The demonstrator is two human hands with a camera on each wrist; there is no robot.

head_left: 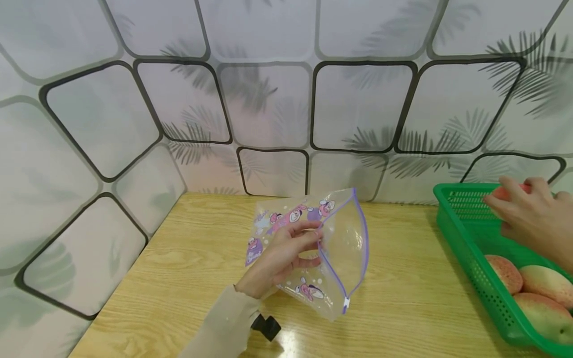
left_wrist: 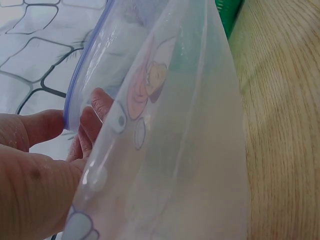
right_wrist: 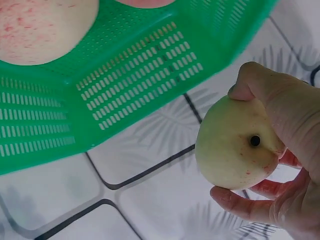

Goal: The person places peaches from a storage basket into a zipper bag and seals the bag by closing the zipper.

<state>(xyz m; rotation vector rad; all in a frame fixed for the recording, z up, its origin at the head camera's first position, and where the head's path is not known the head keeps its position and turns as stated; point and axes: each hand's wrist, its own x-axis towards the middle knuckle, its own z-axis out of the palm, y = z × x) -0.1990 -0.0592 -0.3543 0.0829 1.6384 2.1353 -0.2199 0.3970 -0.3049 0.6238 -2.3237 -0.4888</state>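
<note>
My left hand [head_left: 286, 253] pinches the near rim of a clear zipper bag [head_left: 309, 293] with pink and purple cartoon prints. The bag's mouth, edged by a purple zip, gapes toward the right, and a white slider [head_left: 346, 302] sits at its lower corner. Over the far end of the green basket, my right hand [head_left: 532, 219] grips a peach [right_wrist: 235, 145], pale with red specks and a small dark hole. In the left wrist view, the thumb [left_wrist: 42, 125] presses on the zip while other fingers show beyond the bag's clear film.
The green perforated basket [head_left: 465, 268] stands at the table's right side, with three peaches [head_left: 543, 315] in its near part. A patterned wall covering [head_left: 277, 109] rises behind the wooden table [head_left: 192, 278]. Something black [head_left: 267, 327] shows by the left wrist.
</note>
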